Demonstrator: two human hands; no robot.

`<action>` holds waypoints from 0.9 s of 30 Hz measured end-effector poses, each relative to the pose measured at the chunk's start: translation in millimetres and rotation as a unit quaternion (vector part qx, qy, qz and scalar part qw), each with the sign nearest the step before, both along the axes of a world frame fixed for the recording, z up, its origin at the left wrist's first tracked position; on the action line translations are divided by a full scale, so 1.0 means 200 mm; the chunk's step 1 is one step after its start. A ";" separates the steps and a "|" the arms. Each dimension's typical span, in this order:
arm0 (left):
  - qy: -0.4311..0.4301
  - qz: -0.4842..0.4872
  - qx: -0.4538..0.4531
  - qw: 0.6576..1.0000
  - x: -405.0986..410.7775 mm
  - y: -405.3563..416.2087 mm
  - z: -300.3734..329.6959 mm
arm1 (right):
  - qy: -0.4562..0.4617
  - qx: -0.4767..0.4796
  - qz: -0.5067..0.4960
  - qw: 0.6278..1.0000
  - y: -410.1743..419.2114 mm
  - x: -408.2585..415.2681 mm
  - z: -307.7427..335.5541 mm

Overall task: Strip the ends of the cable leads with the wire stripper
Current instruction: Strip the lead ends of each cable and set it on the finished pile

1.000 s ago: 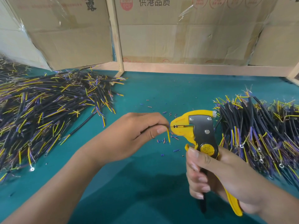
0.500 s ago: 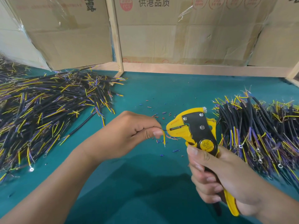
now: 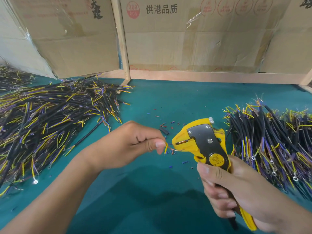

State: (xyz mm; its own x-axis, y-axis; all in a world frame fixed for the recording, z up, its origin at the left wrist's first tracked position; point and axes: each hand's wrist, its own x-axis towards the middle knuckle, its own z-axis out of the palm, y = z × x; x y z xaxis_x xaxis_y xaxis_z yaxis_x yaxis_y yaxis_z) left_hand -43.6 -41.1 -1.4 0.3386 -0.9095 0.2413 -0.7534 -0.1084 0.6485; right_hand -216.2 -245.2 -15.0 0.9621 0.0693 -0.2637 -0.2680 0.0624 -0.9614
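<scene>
My left hand pinches a cable between thumb and forefinger; its short leads, one yellow and one with a bare coppery end, stick out toward the right. My right hand grips the handles of a yellow and grey wire stripper. The stripper's jaws point left and sit just beside the lead ends, with a thin lead curving into the jaw mouth. Most of the held cable is hidden inside my left fist.
A big heap of black cables with yellow and purple leads lies at the left, another heap at the right. Small insulation scraps dot the green table. Cardboard boxes and a wooden frame stand behind.
My hands have come closer together and a little lower in view. The lead end, clear of the jaws a second ago, now reaches the stripper's jaw mouth.
</scene>
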 end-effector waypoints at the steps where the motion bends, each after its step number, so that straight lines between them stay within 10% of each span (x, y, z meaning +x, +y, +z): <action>1: 0.003 0.000 0.003 1.000 0.00 0.00 0.00 | 0.000 -0.002 0.000 1.000 0.00 0.00 0.00; 21: 0.030 -0.027 0.025 0.999 0.05 0.03 -0.02 | -0.002 0.010 0.040 0.999 -0.03 0.01 0.01; 27: 0.104 0.180 -0.104 0.973 0.27 0.28 0.01 | -0.100 0.128 -0.125 0.979 -0.24 0.03 0.11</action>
